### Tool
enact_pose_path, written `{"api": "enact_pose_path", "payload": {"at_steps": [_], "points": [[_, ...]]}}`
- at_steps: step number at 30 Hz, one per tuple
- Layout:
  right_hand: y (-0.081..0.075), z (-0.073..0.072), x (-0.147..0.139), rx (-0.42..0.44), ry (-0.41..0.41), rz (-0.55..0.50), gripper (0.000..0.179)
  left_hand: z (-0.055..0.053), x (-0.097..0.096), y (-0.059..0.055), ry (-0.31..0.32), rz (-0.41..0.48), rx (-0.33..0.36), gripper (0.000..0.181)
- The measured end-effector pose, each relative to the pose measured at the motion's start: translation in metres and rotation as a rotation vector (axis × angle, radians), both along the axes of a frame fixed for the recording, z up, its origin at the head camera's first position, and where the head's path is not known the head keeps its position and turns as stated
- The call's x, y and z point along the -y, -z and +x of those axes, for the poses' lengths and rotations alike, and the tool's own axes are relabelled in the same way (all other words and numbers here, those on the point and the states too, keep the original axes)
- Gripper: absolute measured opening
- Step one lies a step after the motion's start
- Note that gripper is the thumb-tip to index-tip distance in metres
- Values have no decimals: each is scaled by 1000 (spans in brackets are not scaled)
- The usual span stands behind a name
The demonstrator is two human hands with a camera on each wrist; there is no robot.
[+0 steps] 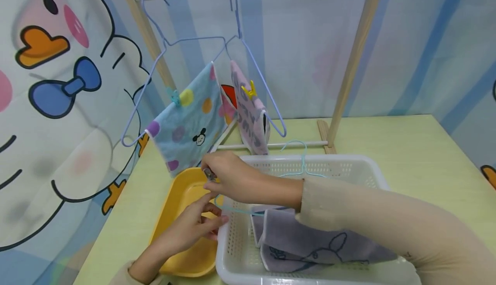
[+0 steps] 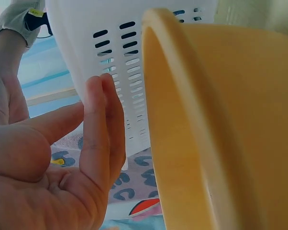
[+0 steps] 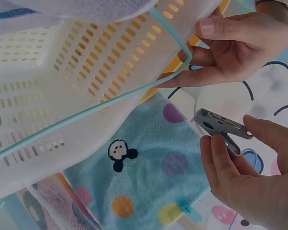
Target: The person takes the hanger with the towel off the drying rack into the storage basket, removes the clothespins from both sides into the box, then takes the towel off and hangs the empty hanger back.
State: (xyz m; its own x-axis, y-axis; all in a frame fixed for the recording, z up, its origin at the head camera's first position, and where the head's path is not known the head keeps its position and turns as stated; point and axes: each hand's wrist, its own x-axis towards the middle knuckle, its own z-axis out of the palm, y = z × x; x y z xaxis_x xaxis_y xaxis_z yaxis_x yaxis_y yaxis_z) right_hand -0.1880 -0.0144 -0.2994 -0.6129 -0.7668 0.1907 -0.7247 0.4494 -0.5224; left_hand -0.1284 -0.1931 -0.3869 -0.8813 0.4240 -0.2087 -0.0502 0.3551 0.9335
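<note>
My right hand (image 1: 240, 181) pinches a grey clothespin (image 3: 220, 127) between thumb and fingers, above the yellow tub (image 1: 186, 229). Close below it, my left hand (image 1: 190, 224) has its fingers extended, with the thumb at the rim of the white basket (image 1: 222, 250). Near those fingers is the bent corner of a light-teal hanger (image 3: 170, 79), reaching over the basket's edge. Inside the basket lies a grey-purple towel (image 1: 325, 237) with a rabbit line drawing, partly hidden by the right sleeve. In the left wrist view, nothing shows between the left fingers (image 2: 96, 139).
Behind the basket stands a wooden drying rack (image 1: 352, 57) with a white bar. Two lilac hangers hang there, carrying a blue dotted towel (image 1: 193, 125) and a pink patterned towel (image 1: 248, 113), each with a clip. Another teal hanger (image 1: 303, 160) stands up from the basket.
</note>
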Motion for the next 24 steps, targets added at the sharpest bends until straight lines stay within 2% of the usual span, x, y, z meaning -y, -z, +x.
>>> {"api": "enact_pose_path", "payload": {"at_steps": [4,10,18,24], "points": [[3,-4,8,25,23,75,27,-1,0,1,4,9,6,72],[13,-12,20,23,33,123,33,-2,2,0,13,20,3,70],[17,-16,22,69,36,107,36,-4,2,2,23,6,-8,72],[17,-17,19,58,40,106,33,-4,3,2,21,14,1,67]]}}
